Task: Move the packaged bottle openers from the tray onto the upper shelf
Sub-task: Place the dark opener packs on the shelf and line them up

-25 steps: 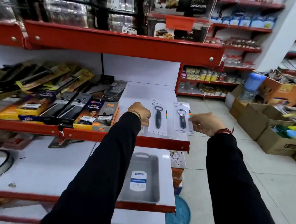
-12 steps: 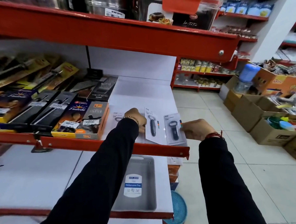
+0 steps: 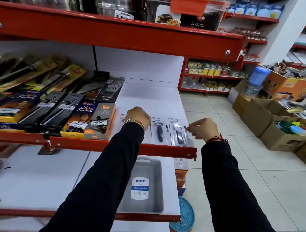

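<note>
Head view: three packaged bottle openers (image 3: 160, 130) lie flat in a row on the upper shelf (image 3: 149, 96). The left hand (image 3: 138, 117) rests curled on the left pack. At 3 o'clock, the right hand (image 3: 203, 129) pinches the right pack's edge. At 6 o'clock, the gray tray (image 3: 154, 203) sits on the lower shelf.

Two carded bottle openers (image 3: 169, 131) lie side by side on upper shelf (image 3: 149, 98); grey tray (image 3: 151, 202) below
</note>
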A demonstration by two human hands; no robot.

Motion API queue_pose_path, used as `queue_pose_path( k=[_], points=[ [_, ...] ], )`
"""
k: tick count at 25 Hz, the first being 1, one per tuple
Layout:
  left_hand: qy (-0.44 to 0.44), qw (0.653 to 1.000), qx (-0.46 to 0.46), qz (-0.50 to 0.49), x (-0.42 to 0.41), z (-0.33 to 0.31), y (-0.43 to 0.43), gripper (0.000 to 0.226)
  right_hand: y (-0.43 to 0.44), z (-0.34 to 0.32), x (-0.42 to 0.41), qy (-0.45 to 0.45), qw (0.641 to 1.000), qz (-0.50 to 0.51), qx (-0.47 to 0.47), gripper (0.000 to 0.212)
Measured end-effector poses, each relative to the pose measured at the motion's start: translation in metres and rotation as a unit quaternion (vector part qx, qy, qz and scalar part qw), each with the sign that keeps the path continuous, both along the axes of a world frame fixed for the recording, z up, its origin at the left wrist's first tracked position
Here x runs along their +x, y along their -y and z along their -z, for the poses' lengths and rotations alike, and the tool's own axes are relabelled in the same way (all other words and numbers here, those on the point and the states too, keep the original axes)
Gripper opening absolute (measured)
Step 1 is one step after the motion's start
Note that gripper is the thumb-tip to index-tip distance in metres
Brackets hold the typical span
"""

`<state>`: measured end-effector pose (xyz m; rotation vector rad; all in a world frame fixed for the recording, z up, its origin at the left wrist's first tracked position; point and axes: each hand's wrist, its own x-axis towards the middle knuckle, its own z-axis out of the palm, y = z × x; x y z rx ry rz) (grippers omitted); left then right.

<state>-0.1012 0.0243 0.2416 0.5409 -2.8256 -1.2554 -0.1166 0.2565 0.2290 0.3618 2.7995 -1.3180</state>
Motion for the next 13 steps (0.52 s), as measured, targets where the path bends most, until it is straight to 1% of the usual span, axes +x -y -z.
queue_pose_path(
  k=[1, 3, 5, 7, 9, 13],
  points=[
    [-0.021, 1.000, -0.008, 0.009, 0.005, -0.003, 0.004, 0.025, 0.003, -0.002, 0.004, -0.039, 0.999, -0.033, 0.012, 0.020],
    [-0.028, 0.996, -0.072, 0.051, 0.016, -0.005, 0.012, 0.035, 0.015, -0.005, 0.012, -0.080, 0.987, -0.128, 0.052, 0.022],
    [0.014, 0.982, -0.147, 0.121, 0.026, -0.004, 0.017, 0.042, 0.031, -0.002, 0.018, -0.063, 0.966, -0.228, 0.108, 0.028],
    [0.076, 0.961, -0.200, 0.178, 0.036, -0.001, 0.017, 0.053, 0.047, 0.004, 0.022, -0.031, 0.944, -0.286, 0.162, 0.037],
    [0.097, 0.947, -0.234, 0.196, 0.041, 0.005, 0.017, 0.064, 0.057, 0.009, 0.024, -0.023, 0.936, -0.299, 0.183, 0.044],
    [0.088, 0.952, -0.225, 0.187, 0.039, 0.010, 0.021, 0.071, 0.058, 0.011, 0.024, -0.025, 0.933, -0.302, 0.193, 0.057]
  ],
)
